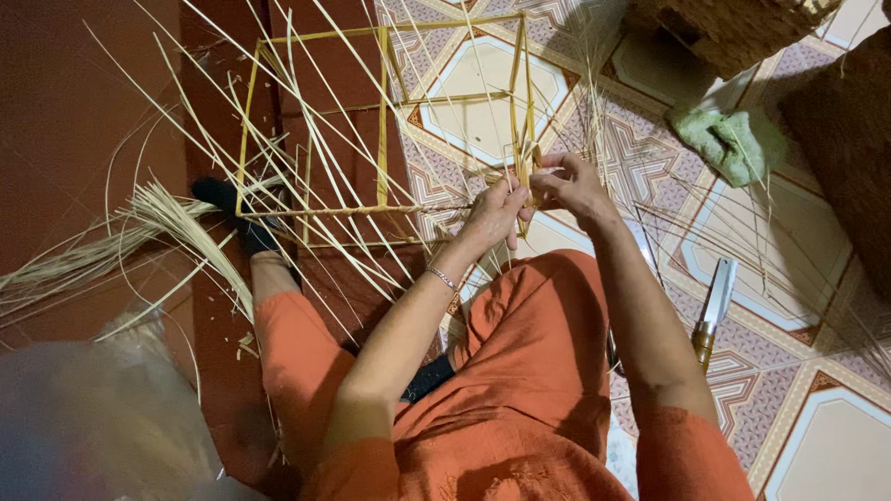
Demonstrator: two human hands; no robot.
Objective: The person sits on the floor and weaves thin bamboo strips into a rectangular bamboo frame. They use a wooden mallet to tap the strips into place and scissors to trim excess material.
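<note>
On the floor at far left lies a bundle of pale reed strips (139, 218). Beside it stands the yellow cane frame (380, 121), whose near right corner the left hand (492, 211) and right hand (571, 186) both pinch, wrapping a strip. A knife (713, 311) lies on the tiles at right.

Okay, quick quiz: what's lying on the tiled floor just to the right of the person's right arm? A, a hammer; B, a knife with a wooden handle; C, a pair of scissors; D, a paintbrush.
B: a knife with a pale flat blade and a brownish handle lies on the patterned floor beside the right forearm, while both hands work at the corner of the cane frame.
</note>
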